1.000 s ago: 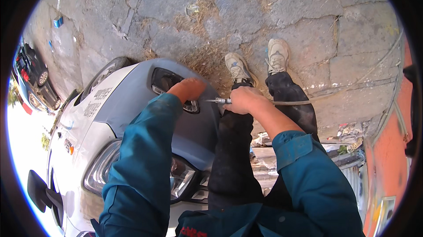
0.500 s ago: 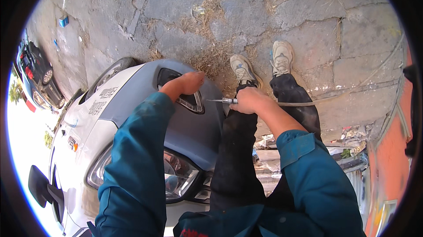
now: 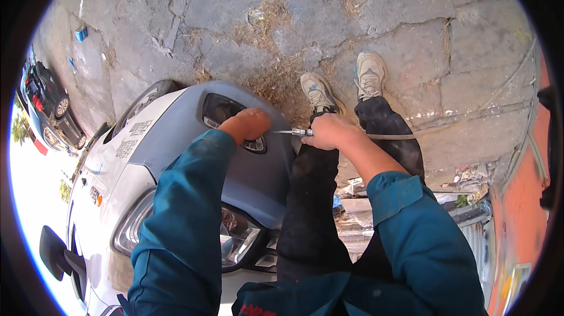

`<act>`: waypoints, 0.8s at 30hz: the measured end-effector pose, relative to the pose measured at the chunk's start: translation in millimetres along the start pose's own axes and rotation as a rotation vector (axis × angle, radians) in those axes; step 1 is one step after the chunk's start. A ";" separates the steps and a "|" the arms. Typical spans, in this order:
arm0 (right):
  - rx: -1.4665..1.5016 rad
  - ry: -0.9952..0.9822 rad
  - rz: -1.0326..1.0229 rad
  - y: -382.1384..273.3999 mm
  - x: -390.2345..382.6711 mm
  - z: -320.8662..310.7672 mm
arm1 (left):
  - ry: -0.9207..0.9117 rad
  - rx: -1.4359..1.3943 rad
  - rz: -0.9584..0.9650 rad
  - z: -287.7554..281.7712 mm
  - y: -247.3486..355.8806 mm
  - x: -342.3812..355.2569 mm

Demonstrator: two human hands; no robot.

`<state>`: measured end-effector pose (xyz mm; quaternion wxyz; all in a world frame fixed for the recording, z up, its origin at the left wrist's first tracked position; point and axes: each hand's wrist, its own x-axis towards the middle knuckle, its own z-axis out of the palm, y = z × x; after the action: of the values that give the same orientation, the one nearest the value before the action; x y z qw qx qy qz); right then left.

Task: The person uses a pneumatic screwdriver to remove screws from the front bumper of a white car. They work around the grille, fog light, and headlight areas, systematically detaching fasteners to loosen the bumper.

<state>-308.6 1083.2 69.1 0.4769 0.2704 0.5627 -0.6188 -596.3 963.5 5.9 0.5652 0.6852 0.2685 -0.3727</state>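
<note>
A white car's front corner carries a blue-grey bumper point(image 3: 247, 181) with a dark fog lamp recess point(image 3: 218, 107). My left hand point(image 3: 249, 124) lies over the recess and hides its middle; its fingers are curled, and what they hold, if anything, is hidden. To its right, my right hand point(image 3: 333, 132) is wrapped around a small metal air blow gun point(image 3: 303, 132). The gun's thin nozzle points left, toward my left hand, without touching it. From behind my right hand an air hose point(image 3: 390, 136) runs off to the right.
My two shoes point(image 3: 371, 75) stand on cracked concrete point(image 3: 235, 10) strewn with dry grass. Below the recess sits the car's headlight point(image 3: 238, 236). Other cars point(image 3: 53, 101) are parked at far left, near a small blue box point(image 3: 81, 33). An orange wall point(image 3: 520, 210) stands at right.
My left hand has moved down across the fog lamp recess, baring more of its upper part. My right hand still grips the blow gun. The whole view has shifted slightly.
</note>
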 end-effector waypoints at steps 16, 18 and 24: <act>-0.022 0.070 -0.049 11.5 5.7 8.6 | 0.121 -0.271 -0.467 -0.8 52.7 11.9; -0.026 0.069 -0.028 12.3 -0.7 6.4 | 0.077 -0.275 -0.482 2.7 63.7 11.0; -0.226 -0.042 0.055 12.3 -43.4 -9.2 | 0.079 -0.466 -0.463 22.7 153.0 12.7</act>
<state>-282.2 1105.5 99.4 0.5327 0.2172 0.6113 -0.5435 -472.8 907.5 81.5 0.5962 0.4721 0.5170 -0.3929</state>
